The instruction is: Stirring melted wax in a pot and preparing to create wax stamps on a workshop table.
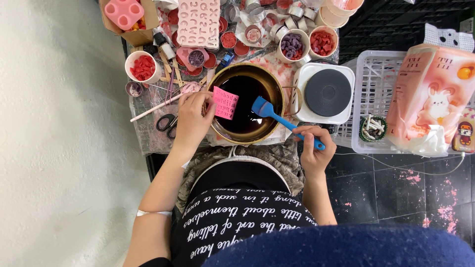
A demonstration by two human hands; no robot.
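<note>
Your left hand (192, 121) sits just beside the pot (247, 103), and the scissors (168, 123) and thin sticks (166, 86) crowd it on the left. Behind the pot, the table (141, 131) is packed with little cups (292, 45) and a pink letter mould (199, 22), so you cannot slip through there. The small hot plate (326, 93) and white basket (376, 99) block the right side. The open way is near you, down by the dark floor (396, 188) beside your right hand (314, 151).
</note>
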